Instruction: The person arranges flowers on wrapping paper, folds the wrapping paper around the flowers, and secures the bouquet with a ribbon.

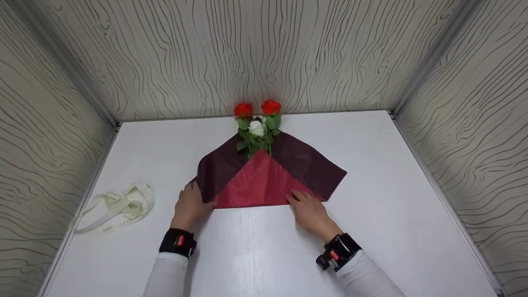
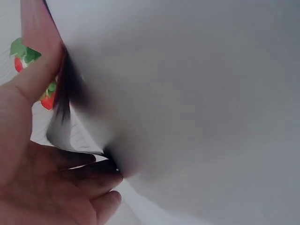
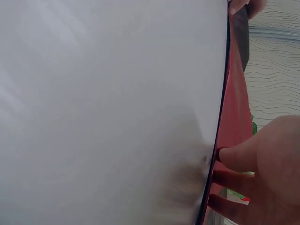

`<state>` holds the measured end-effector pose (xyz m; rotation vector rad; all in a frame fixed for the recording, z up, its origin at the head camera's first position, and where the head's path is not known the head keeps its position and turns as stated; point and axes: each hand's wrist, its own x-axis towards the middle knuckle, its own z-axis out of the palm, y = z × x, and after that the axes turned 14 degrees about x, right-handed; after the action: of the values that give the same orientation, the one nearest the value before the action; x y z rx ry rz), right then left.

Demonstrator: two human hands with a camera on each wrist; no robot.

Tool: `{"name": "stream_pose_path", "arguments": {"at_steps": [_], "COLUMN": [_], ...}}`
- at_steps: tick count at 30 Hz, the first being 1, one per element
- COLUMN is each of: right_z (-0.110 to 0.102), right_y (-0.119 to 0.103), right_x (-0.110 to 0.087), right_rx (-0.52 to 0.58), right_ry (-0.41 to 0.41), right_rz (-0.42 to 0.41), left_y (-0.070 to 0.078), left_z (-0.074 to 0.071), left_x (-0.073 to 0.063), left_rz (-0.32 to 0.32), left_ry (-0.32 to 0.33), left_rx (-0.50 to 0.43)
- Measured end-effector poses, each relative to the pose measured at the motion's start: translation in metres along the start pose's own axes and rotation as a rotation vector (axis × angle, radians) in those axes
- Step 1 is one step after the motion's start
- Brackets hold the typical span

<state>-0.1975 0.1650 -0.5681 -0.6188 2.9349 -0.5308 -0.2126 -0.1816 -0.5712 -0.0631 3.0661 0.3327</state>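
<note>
Two red roses and a white rose lie with their leafy stems tucked behind a red folded flap of the wrapping paper. The paper's other face is dark maroon and spreads out on both sides. At the paper's lower left corner, my left hand pinches the edge, its thumb by the red fold and its fingers at the dark side, which curls up a little. My right hand rests its fingertips on the red flap near the lower right edge. The stem ends are hidden under the flap.
A loose heap of cream ribbon with printed lettering lies at the left on the white table. Wood-patterned panels stand at the back and both sides. The red blooms reach the table's back edge.
</note>
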Motion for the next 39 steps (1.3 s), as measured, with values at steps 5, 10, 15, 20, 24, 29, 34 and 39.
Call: {"name": "stream_pose_path", "arguments": {"at_steps": [5,10,15,20,24,29,34,39], "right_z": [0.001,0.002,0.002,0.001,0.000,0.000,0.000,0.001], "right_y": [0.001,0.001,0.001,0.002,0.002,0.002,0.003,0.003], "right_x": [-0.001,-0.001,-0.001,-0.002,-0.003,-0.004,-0.004,-0.004], "right_rx": [0.014,0.017,0.011,0.010,0.016,0.032,0.045,0.045], "right_ry": [-0.005,-0.009,-0.005,-0.002,0.004,0.009,0.015,0.017], "right_rz": [0.008,0.014,0.001,-0.007,-0.011,-0.015,-0.014,-0.026], "left_y": [0.016,0.033,0.045,0.051,0.057,0.066,0.075,0.081], "left_z": [0.002,0.001,-0.005,-0.008,-0.009,-0.006,0.002,0.010], "left_x": [0.000,-0.001,-0.007,-0.012,-0.013,-0.015,-0.016,-0.019], "left_rz": [0.032,0.056,0.026,0.010,0.009,0.022,0.036,-0.005], "left_ry": [-0.016,-0.024,-0.057,-0.007,0.073,0.116,0.019,-0.094], "left_rx": [-0.202,-0.439,-0.610,-0.728,-0.864,-1.110,-1.060,-0.880]}}
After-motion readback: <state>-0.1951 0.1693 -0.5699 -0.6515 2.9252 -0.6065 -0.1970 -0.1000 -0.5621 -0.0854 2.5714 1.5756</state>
